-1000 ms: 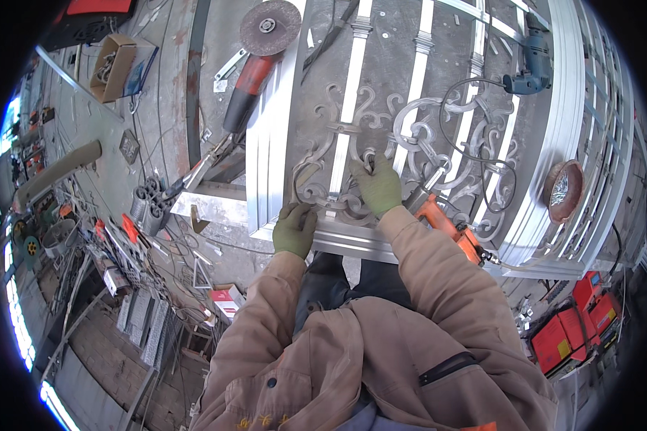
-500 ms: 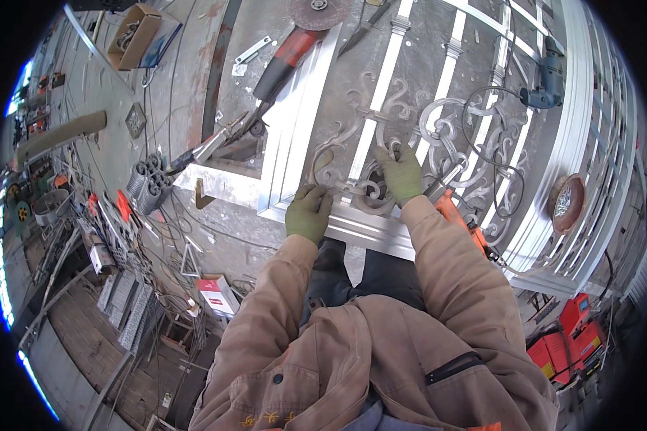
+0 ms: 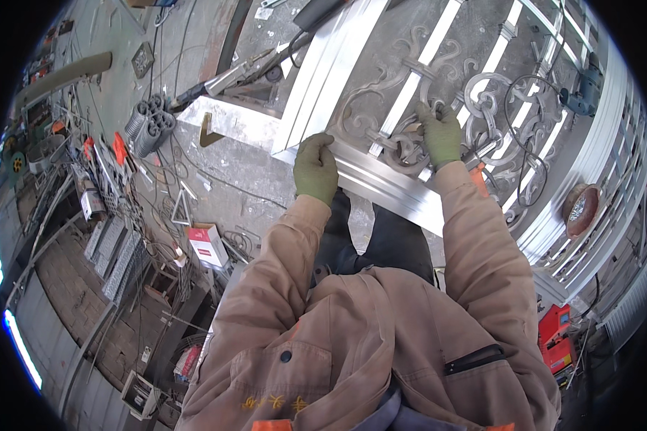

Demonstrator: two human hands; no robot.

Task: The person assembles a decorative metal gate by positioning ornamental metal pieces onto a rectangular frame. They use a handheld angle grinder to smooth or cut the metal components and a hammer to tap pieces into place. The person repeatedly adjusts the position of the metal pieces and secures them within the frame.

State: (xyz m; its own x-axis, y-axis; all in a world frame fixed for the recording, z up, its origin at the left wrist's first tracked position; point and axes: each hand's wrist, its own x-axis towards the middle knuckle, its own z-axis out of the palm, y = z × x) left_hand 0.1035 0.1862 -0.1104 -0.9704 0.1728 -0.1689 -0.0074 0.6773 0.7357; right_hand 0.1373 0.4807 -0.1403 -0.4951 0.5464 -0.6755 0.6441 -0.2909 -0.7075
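My left hand (image 3: 315, 169), in a green work glove, is by the near left corner of a silvery metal frame (image 3: 377, 185). Its fingers are curled together, and whether anything is in them is hidden. Inside the frame, my right hand (image 3: 442, 138), gloved alike, has its fingers bent round part of a grey metal scroll ornament (image 3: 425, 82) beside a bright bar (image 3: 410, 90). More curled scrollwork (image 3: 408, 149) lies between the two hands. Under my right forearm an orange tool (image 3: 479, 179) is partly covered.
A blue power drill (image 3: 582, 93) lies at the far right with its black cable (image 3: 512, 118) looping over the bars. A reddish-brown bowl (image 3: 574, 215) of small metal pieces rests on the right side. Left are grey coiled parts (image 3: 149, 128), an angled bracket (image 3: 210, 131) and a white-red box (image 3: 207, 244).
The whole view has shifted, so the frame sits higher and farther right. My left hand has drawn back a little from the scrollwork. The right hand stays at the scroll ornament.
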